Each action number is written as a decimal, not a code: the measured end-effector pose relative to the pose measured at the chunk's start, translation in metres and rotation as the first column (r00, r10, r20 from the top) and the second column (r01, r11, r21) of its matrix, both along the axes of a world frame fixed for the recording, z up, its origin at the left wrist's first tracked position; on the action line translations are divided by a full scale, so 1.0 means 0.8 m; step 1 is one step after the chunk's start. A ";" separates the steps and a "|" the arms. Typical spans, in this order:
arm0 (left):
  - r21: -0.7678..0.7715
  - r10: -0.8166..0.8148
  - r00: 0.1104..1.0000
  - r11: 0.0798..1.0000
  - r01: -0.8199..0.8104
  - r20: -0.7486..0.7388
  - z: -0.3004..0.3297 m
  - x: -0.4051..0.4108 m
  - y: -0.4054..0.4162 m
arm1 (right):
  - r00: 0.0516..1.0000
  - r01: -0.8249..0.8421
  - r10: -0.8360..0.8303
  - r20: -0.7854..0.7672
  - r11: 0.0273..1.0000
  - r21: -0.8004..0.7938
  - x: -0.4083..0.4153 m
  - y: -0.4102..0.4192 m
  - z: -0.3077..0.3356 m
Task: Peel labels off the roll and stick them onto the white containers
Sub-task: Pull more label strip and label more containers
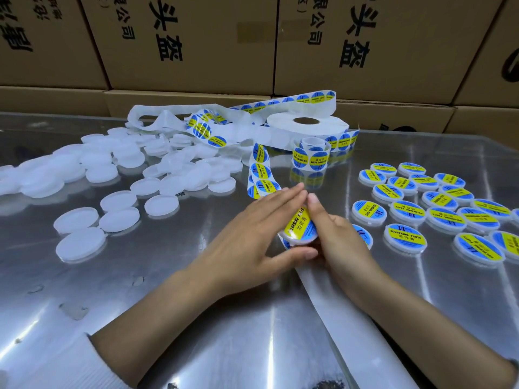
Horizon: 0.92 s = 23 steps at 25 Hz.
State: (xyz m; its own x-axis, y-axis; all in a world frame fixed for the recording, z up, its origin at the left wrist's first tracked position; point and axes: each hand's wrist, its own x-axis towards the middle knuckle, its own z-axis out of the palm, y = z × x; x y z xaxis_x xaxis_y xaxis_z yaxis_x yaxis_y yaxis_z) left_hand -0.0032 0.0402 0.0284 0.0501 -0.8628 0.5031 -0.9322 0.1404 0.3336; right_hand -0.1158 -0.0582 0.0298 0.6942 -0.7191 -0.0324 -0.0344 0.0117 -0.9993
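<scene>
Steel table (196,318), "SOLDERING PASTE" label (298,224)

bare containers (118,175) left | labelled containers (438,200) right | roll (307,124) behind

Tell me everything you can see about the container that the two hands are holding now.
The container is a small, round, flat tub that looks like white plastic. Its top carries a round blue label with a yellow band reading SOLDERING PASTE. It is tilted, lifted above the shiny metal table, with the labelled face turned up and toward the left. The left hand touches it with straight fingers and the thumb under its lower edge. The right hand curls around its right side, with a fingertip on the label's upper edge.
</scene>
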 end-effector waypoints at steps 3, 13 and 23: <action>-0.011 -0.003 0.999 1.000 0.003 0.038 0.001 -0.006 -0.001 | 0.999 0.047 -0.047 0.004 0.997 0.065 0.003 -0.002 0.000; -0.225 -0.055 0.998 0.973 0.052 -0.010 0.006 -0.005 -0.003 | 0.999 0.019 -0.027 0.041 0.983 0.181 0.002 -0.005 0.003; 0.140 -0.053 0.996 0.989 0.042 0.071 -0.013 -0.003 -0.003 | 0.979 0.117 -0.161 0.121 0.944 0.309 0.001 -0.018 0.003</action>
